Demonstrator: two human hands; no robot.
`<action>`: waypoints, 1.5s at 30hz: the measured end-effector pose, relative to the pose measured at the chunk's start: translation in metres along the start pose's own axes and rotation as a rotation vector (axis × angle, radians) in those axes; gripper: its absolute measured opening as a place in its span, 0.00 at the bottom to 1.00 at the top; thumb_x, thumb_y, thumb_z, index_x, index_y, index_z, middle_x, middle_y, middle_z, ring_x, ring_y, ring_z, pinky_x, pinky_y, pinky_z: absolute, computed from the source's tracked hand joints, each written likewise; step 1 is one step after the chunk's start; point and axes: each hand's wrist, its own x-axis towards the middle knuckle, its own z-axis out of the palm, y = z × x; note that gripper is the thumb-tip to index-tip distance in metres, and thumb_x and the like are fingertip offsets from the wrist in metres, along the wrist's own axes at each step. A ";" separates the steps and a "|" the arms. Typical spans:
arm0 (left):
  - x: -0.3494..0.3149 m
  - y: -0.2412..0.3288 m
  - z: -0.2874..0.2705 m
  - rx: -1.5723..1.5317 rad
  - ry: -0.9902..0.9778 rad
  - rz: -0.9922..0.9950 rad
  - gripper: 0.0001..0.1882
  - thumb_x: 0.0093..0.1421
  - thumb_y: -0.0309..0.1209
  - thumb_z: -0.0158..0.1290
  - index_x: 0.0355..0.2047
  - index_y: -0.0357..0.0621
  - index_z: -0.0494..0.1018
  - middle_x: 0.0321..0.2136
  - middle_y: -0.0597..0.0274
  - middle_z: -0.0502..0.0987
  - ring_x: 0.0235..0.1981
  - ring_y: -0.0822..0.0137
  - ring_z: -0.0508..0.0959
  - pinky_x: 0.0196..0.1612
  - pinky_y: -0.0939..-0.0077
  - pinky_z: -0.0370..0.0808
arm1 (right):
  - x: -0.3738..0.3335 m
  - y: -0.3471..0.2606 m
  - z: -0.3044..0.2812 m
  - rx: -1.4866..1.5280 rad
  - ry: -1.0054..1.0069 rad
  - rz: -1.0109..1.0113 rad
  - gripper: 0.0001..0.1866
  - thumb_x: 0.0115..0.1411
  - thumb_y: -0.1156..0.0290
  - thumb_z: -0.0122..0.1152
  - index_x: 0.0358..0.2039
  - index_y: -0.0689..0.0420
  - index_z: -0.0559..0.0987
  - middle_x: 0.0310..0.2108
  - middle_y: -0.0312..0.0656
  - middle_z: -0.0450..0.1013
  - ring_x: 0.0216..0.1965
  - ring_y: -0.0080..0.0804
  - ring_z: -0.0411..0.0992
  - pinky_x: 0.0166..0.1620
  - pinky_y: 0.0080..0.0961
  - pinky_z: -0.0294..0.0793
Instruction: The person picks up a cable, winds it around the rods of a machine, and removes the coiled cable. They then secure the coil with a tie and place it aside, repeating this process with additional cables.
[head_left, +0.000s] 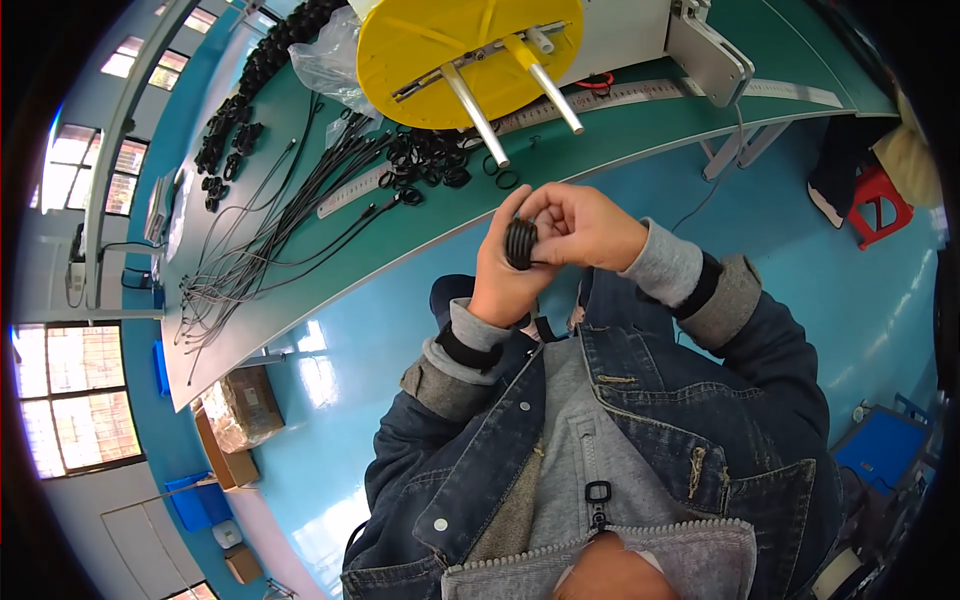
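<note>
A small bundle of black coiled cable [519, 245] is held in front of my chest, just off the table's near edge. My left hand [500, 278] is closed round it from the left, with the thumb side up. From the right, my right hand [588, 228] has its fingers bent against the same coil, the thumb pressed to its side. The fingers partly cover the coil, and its cable ends cannot be made out. Beyond my hands stands a yellow disc [430, 60] with two metal rods [476, 115] sticking out toward me.
The green table [330, 265] carries a spread of loose dark cables [265, 235], a heap of black rings and coils [425, 160], and a long steel ruler [640, 93]. Finished-looking black bundles [225, 140] and a clear plastic bag [335, 65] lie farther left. A red stool [880, 210] stands at right.
</note>
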 end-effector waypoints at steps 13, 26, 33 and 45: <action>-0.003 0.009 -0.025 -0.828 -0.205 -0.562 0.31 0.57 0.44 0.44 0.57 0.40 0.54 0.30 0.60 0.67 0.28 0.68 0.66 0.21 0.84 0.60 | -0.014 0.015 -0.014 0.480 0.321 0.130 0.04 0.53 0.77 0.52 0.31 0.58 0.71 0.19 0.32 0.63 0.14 0.15 0.57 0.15 0.11 0.54; -0.002 0.005 -0.026 -0.716 -0.340 -0.581 0.31 0.48 0.34 0.51 0.53 0.39 0.58 0.32 0.62 0.66 0.29 0.71 0.66 0.22 0.85 0.61 | -0.015 0.015 -0.013 0.295 0.315 0.119 0.03 0.55 0.74 0.51 0.30 0.59 0.71 0.16 0.32 0.64 0.14 0.15 0.58 0.16 0.11 0.55; -0.005 0.010 -0.018 -0.125 -0.353 -0.416 0.32 0.42 0.24 0.56 0.50 0.38 0.59 0.35 0.61 0.68 0.34 0.73 0.69 0.29 0.81 0.68 | -0.005 0.005 0.011 -0.759 0.246 -0.277 0.12 0.55 0.64 0.56 0.29 0.60 0.70 0.14 0.41 0.67 0.14 0.32 0.66 0.18 0.25 0.63; -0.023 -0.019 0.005 0.497 0.012 -0.157 0.16 0.45 0.26 0.57 0.35 0.35 0.68 0.27 0.55 0.75 0.30 0.65 0.75 0.32 0.70 0.73 | 0.001 0.025 0.030 -1.243 0.268 -0.390 0.19 0.51 0.55 0.59 0.26 0.59 0.68 0.15 0.48 0.68 0.18 0.46 0.69 0.20 0.35 0.66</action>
